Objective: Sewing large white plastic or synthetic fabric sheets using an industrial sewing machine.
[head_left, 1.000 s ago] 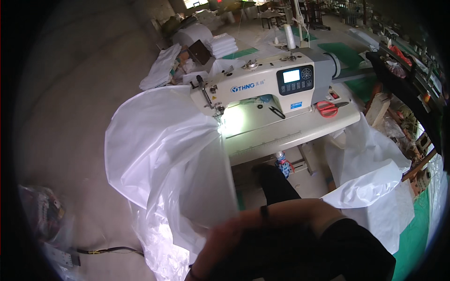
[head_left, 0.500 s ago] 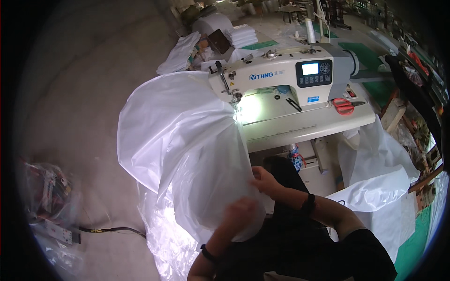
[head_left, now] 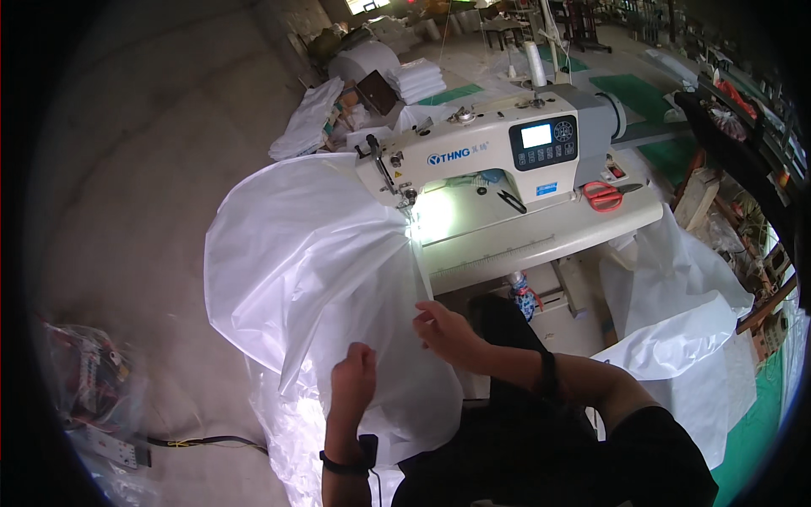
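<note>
At 7 o'clock from mid-view, left hand; at 5 o'clock, right hand, near but apart from the other. Fingers curled on both, though cannot tell from this angle whether clamped on the white sheet or only over it. Black wristbands: 2, 1 to each wrist.

Sheet counted as 1, creased, spread from 10 round to 6 o'clock, meeting the lit needle end of 1 sewing machine at 1 o'clock. To hand there: 1 pair of red-handled scissors, 1 pair of black snips, both between 2 and 3 o'clock.

Marked with blue lettering along the arm, 1 small blue label and 1 lit screen.

Underneath, a pale, smooth machine bed. Farther out, white sheeting at 3 o'clock, a folded white stack at 12, bare brownish floor at 9, green covering at 2.
</note>
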Demonstrator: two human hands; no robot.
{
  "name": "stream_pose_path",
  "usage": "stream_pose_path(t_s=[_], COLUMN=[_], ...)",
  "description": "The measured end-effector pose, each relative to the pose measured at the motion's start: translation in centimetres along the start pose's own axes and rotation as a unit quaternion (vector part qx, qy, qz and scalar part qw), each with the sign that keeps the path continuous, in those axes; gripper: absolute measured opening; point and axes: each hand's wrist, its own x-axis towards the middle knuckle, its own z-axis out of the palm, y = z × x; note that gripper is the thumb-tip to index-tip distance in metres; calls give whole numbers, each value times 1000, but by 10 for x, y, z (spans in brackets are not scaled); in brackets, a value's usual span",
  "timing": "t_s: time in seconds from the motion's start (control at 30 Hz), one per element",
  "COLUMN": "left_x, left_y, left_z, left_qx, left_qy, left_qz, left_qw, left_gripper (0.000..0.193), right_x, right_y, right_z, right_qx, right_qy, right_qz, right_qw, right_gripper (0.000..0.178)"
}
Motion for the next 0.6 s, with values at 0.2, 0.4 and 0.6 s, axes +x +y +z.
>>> stream_pose_path(t_s=[0.2,0.4,0.6], left_x=[5,-14,-43], left_y=[-20,-50,10], left_z=[13,7,5], left_qx=[186,79,91], left_qy=[161,75,-164], left_qz=[10,7,105], left_qw=[969,994,977], left_gripper=[21,18,12], right_x=[43,67,39], right_y=[6,17,26], right_z=[45,63,75], right_qx=[412,387,508], right_qy=[-118,-56,-218], right_qz=[368,364,298], right_qw=[825,845,778], right_gripper=[52,39,29])
